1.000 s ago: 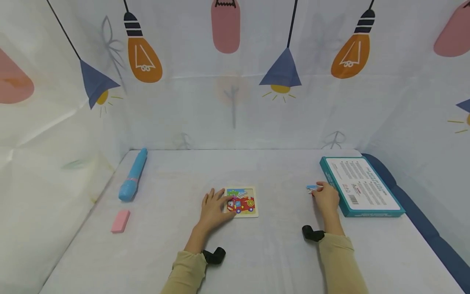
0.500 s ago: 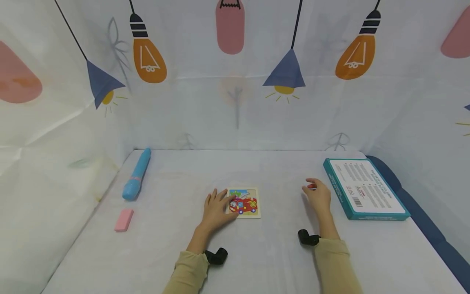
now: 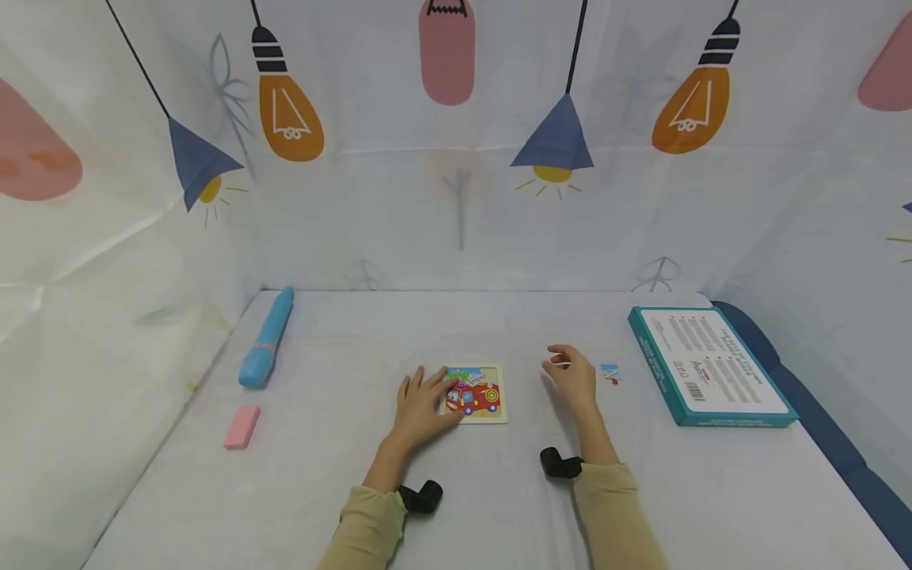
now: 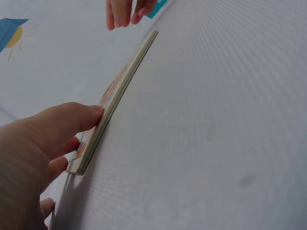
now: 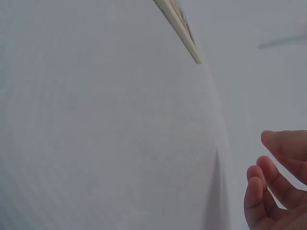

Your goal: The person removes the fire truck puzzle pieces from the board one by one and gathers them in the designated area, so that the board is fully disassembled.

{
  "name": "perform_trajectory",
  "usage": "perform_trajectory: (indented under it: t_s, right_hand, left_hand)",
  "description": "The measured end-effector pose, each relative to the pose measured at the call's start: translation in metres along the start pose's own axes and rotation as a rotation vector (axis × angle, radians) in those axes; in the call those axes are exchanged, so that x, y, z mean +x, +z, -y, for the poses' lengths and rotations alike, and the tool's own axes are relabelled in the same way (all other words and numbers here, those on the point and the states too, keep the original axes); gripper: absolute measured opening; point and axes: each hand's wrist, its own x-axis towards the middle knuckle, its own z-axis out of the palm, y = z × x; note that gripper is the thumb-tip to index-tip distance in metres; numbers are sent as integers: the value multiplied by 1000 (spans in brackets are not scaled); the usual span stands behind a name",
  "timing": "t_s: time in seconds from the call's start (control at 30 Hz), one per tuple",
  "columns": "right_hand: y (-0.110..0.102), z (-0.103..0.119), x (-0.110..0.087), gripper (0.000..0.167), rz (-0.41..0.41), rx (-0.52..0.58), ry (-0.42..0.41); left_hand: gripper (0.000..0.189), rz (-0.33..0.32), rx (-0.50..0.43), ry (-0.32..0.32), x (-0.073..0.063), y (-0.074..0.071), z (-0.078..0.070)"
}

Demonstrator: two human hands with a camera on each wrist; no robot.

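A small square picture puzzle [image 3: 479, 396] showing a red fire truck lies in a pale frame on the white table. At its left side is my left hand [image 3: 416, 412], thumb and forefinger holding the frame and picture. The left wrist view shows the thumb [image 4: 79, 117] over the near rim, other fingers beyond. To the right, my right hand [image 3: 575, 384] hovers over the table, fingers loosely bent and nothing visible between them. In the right wrist view its fingertips [image 5: 256, 187] are apart. Just right of this hand lies a small blue-and-white puzzle piece [image 3: 609, 373] with red.
A flat teal-edged box [image 3: 712, 364] lies at the right edge of the table. On the left are a blue microphone-shaped toy [image 3: 267, 336] and a pink block [image 3: 242, 427]. A white printed cloth [image 3: 456, 198] hangs behind.
My right hand has let go of the small puzzle piece, left on the table, and moved left toward the puzzle. The left hand keeps its place at the puzzle; the view shifts slightly.
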Motion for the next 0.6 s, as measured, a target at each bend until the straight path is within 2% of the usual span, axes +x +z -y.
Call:
perform_trajectory:
  t_s: [0.6]
  right_hand:
    - [45,27,-11,26,103,38,-1]
  left_hand:
    - [60,10,18,-10,0,-3,-2]
